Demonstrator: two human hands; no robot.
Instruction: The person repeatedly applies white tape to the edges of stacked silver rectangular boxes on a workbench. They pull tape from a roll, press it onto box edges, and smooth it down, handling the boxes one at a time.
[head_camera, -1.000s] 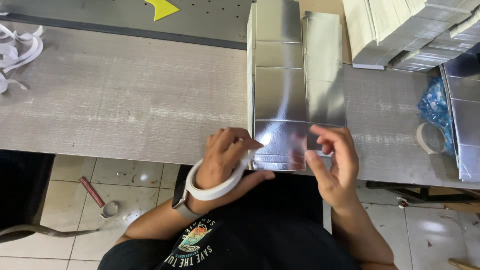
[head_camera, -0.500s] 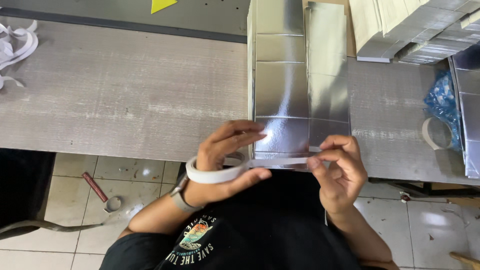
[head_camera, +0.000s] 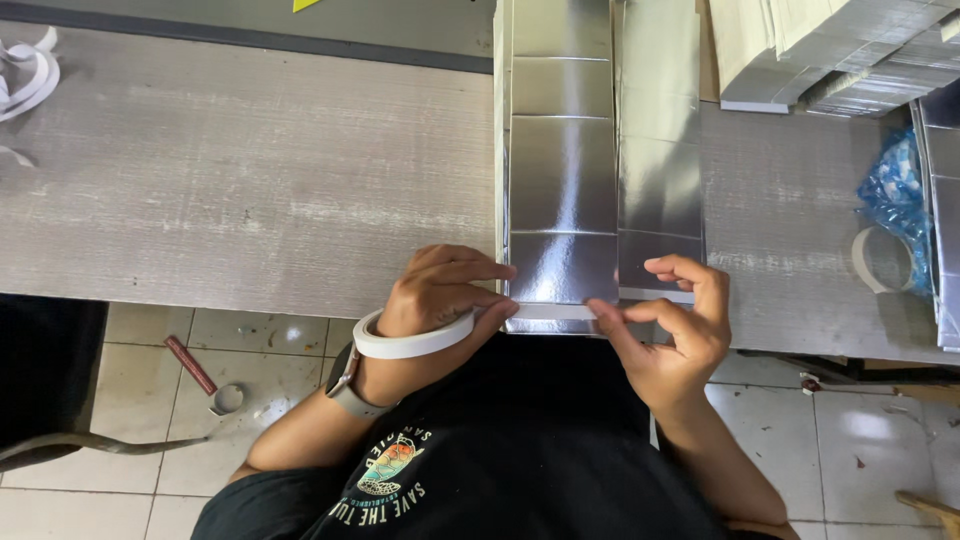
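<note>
Left hand (head_camera: 440, 300) is clenched around a white tape roll (head_camera: 412, 343), which sits over the fingers like a loose bracelet; thumb and forefinger press the tape strip (head_camera: 548, 312) onto the near edge of the silver card sheet (head_camera: 562, 190). Right hand (head_camera: 675, 330) pinches the free end of the strip between thumb and forefinger, other fingers curled up and off the sheet.

Strip runs straight between the two sets of fingertips, along the sheet's bottom flap, right at the table (head_camera: 250, 180) edge. Sheet extends away from the fingers, overlapping a second silver sheet (head_camera: 658, 170) just beyond the right fingertips.

To do this step well, in my judgement:
- keep the strip taut between both pinches so it lands flat, no wrinkles
- line it up parallel with the flap edge before pressing
- press from the left fingertips toward the right, rubbing air out
- keep the roll from twisting the strip on the left side

Risk: sheet is glossy and hangs slightly over the table edge, so it may slide under finger pressure. Hold it down with the left palm.

Elsewhere: spare tape ring (head_camera: 884, 260) and blue plastic bag (head_camera: 893, 185) well right of the right hand, stacked card (head_camera: 800, 50) beyond.
</note>
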